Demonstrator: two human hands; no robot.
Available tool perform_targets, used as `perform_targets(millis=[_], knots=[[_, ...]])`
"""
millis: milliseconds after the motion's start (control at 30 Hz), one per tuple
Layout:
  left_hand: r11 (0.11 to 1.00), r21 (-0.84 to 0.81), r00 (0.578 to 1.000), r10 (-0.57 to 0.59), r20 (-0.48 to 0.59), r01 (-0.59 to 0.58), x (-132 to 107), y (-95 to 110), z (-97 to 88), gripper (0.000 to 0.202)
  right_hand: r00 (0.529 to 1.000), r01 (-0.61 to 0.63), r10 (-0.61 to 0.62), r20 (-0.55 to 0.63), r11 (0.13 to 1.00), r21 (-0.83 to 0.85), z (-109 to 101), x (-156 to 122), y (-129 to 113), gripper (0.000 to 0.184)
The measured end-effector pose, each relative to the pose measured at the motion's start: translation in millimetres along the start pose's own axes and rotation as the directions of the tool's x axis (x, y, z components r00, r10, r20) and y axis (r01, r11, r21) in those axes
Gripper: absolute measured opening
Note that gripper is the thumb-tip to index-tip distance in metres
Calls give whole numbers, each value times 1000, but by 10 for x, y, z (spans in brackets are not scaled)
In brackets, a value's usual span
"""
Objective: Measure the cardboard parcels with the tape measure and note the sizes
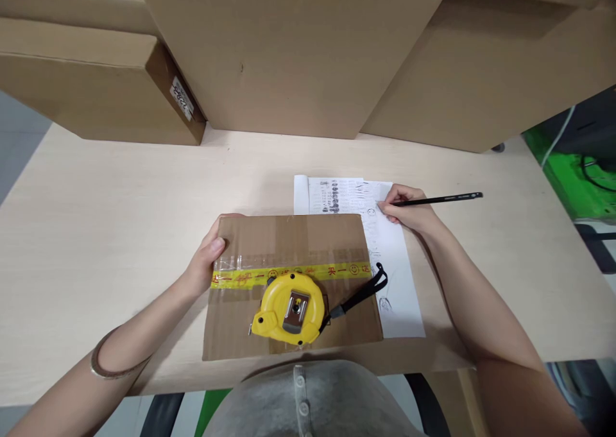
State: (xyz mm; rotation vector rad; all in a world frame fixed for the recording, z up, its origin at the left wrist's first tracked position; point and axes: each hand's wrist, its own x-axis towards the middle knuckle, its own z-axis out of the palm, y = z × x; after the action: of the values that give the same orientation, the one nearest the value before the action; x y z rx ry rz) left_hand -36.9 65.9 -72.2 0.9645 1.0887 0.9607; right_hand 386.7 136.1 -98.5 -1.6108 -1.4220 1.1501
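Note:
A small flat cardboard box sealed with yellow printed tape lies on the pale wooden table in front of me. A yellow tape measure with a black wrist strap rests on top of the box. My left hand grips the box's left edge, thumb on top. My right hand holds a black pencil, its tip on a white sheet of paper that carries print and handwriting. The box partly covers the paper.
Large cardboard boxes stand stacked along the back of the table, one with a white label. A green surface with cables lies off the table's right side. A chair edge shows below.

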Motion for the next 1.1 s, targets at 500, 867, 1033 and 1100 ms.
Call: perform_targets(millis=[500, 867, 1033, 1100], knots=[[1000, 6, 1000, 2, 11, -2, 12, -23, -28, 43, 1000, 3, -3, 3, 1000, -25, -26, 12, 46, 44], [1000, 5, 1000, -4, 17, 4, 10, -18, -34, 43, 1000, 7, -7, 5, 999, -34, -15, -6, 32, 45], [999, 36, 1000, 10, 12, -10, 21, -38, -51, 47, 1000, -6, 6, 7, 995, -95, -5, 10, 8, 44], [999, 41, 999, 26, 20, -27, 25, -52, -62, 47, 999, -7, 12, 40, 991, -135, -17, 17, -14, 44]])
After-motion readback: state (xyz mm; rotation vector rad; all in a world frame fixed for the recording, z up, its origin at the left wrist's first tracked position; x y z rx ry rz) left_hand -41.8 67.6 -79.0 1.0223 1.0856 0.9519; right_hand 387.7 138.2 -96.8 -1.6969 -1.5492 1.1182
